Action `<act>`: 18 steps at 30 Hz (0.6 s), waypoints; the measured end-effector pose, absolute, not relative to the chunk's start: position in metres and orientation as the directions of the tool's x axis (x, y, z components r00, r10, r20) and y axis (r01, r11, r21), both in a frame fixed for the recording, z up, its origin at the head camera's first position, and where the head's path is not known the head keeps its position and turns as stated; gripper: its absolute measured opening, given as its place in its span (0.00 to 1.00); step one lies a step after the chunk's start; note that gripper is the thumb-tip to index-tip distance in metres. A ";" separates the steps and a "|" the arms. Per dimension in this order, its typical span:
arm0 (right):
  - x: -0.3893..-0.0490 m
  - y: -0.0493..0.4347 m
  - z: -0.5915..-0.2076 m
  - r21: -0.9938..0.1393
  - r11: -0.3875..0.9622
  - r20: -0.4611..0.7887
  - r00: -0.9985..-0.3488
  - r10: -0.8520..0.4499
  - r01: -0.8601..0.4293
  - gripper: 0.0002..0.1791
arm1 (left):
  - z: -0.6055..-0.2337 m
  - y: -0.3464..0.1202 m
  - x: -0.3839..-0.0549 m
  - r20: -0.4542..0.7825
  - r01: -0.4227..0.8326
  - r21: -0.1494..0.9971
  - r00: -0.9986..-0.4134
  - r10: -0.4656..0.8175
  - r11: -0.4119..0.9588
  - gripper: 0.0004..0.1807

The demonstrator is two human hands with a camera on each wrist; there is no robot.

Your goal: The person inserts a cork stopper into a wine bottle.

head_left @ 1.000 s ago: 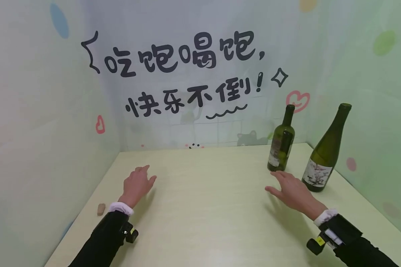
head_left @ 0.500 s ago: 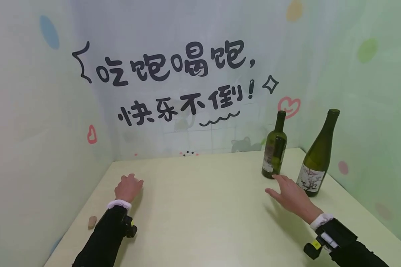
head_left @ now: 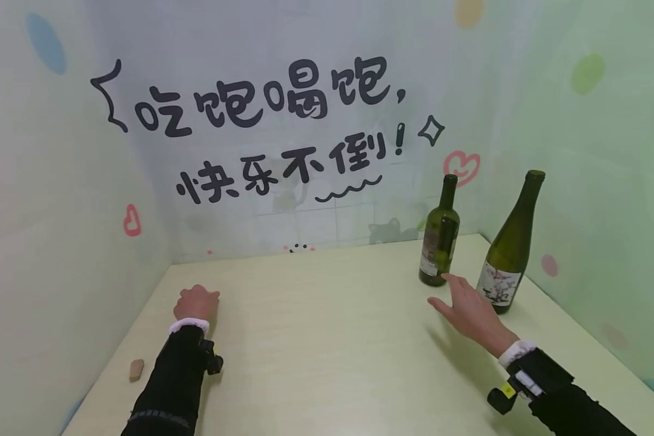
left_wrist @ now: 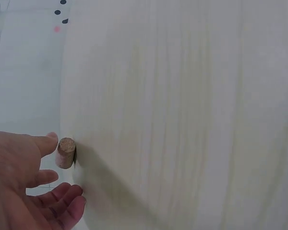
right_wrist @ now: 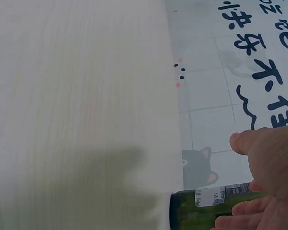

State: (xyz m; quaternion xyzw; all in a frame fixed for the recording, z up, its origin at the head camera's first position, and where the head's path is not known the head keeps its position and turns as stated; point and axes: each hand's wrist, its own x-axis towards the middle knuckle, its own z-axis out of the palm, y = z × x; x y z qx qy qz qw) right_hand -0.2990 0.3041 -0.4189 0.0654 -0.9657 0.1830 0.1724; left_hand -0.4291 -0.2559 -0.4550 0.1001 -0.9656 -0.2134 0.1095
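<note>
My left hand reaches to the far left of the table. In the left wrist view a cork stands on the table, with that hand's thumb tip right beside it and the fingers loosely bent below. From the head view the hand hides this cork. At the right, my right hand is held over the table with thumb spread and fingers extended. Its fingertips overlap the base of a shorter green wine bottle. A taller green bottle with a blossom label stands just beyond this hand.
Another cork lies near the left table edge, beside the left sleeve. A pale wooden table stretches between the hands. Printed curtain-like walls close it off at the back and both sides.
My left hand has moved left and its fingers have bent downward out of the head view. The right hand keeps its spread pose by the bottles. The head view has shifted slightly.
</note>
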 end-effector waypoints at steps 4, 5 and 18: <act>-0.300 0.307 -0.419 -0.343 0.923 0.347 -0.937 -0.048 -0.174 0.41 | -0.455 -0.257 -0.428 0.166 -0.147 0.450 -0.955 -0.245 0.881 0.26; -0.300 0.308 -0.421 -0.347 0.922 0.345 -0.938 -0.044 -0.171 0.41 | -0.456 -0.257 -0.427 0.162 -0.147 0.455 -0.956 -0.244 0.878 0.25; -0.307 0.318 -0.419 -0.379 0.904 0.439 -0.899 -0.010 -0.195 0.41 | -0.459 -0.245 -0.442 0.172 -0.081 0.499 -0.967 -0.190 0.863 0.18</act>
